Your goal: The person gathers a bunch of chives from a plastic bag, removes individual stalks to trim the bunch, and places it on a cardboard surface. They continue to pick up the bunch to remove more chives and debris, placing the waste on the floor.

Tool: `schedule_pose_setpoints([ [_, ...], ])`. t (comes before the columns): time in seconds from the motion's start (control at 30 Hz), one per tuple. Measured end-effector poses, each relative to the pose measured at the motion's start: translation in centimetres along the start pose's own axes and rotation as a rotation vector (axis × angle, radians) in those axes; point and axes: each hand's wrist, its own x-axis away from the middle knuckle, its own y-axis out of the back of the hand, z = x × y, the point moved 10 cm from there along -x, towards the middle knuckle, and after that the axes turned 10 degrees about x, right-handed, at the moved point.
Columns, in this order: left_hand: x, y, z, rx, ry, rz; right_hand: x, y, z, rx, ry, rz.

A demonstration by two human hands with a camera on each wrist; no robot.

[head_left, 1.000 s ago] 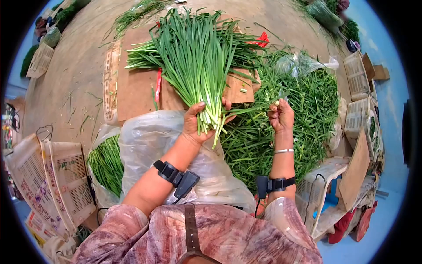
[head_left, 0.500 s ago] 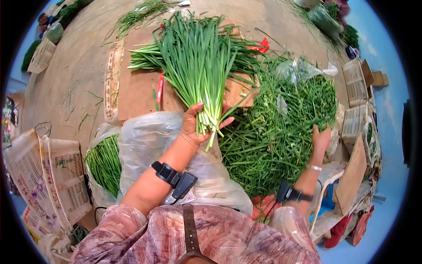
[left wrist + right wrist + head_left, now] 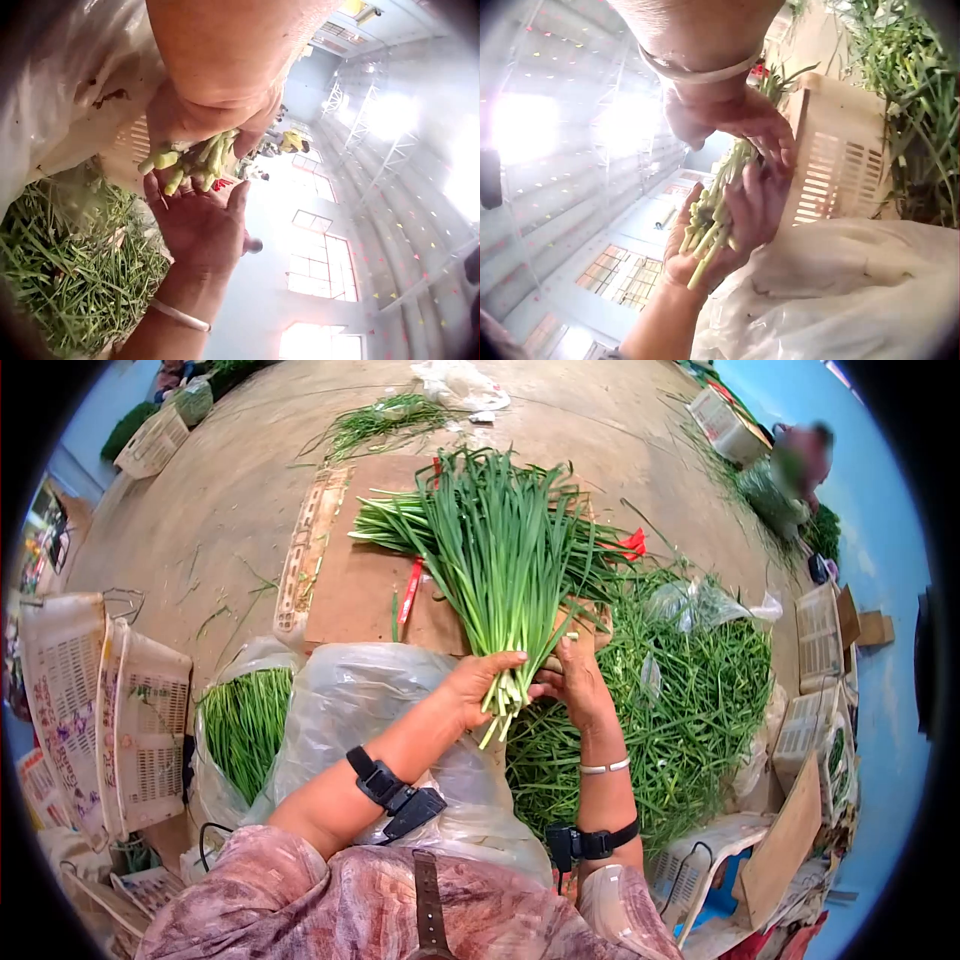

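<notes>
My left hand (image 3: 482,682) grips a bunch of garlic chives (image 3: 510,575) low, around its pale stems, leaves fanning away from me. The cut ends (image 3: 709,225) stick out below the grip in the right wrist view. My right hand (image 3: 580,678) is at the bunch's right side, fingers by the stems and the left fingertips. In the left wrist view the right palm (image 3: 196,225) faces the stem ends, its thumb standing apart. More chives (image 3: 392,520) lie crosswise beneath the bunch on a brown board (image 3: 350,600). A red strip (image 3: 410,592) is beside them.
Loose green leaves (image 3: 660,730) are heaped on the right, with a clear bag (image 3: 690,605) on top. Clear plastic sheeting (image 3: 370,690) covers my lap side. Bagged chives (image 3: 245,730) and crates (image 3: 150,730) stand left; another crate (image 3: 690,860) is at right.
The right hand reached out over the leaf heap at right, then came back to the bunch's side. The left hand keeps its hold. The head view has shifted, so the scene appears lower.
</notes>
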Motion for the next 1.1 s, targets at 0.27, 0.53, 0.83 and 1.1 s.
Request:
schedule_pose_setpoints([
  [0.27, 1.0, -1.7, -4.8, -1.274, -0.675, -0.376, -0.4, -2.8, 3.9, -0.075, 0.091, 0.036],
  [0.53, 1.1, -3.5, -1.5, -1.214, -0.332, -0.094, -3.8, -1.8, -1.2, -0.166, 0.097, 0.0],
  [0.83, 0.0, -1.0, -2.2, -1.435, -0.345, -0.325, -3.4, -1.8, -1.0, -0.214, 0.05, 0.089],
  [1.1, 0.3, -5.9, -1.2, -1.814, -0.186, 0.005, -3.4, -0.7, 0.1, -0.288, 0.154, 0.062],
])
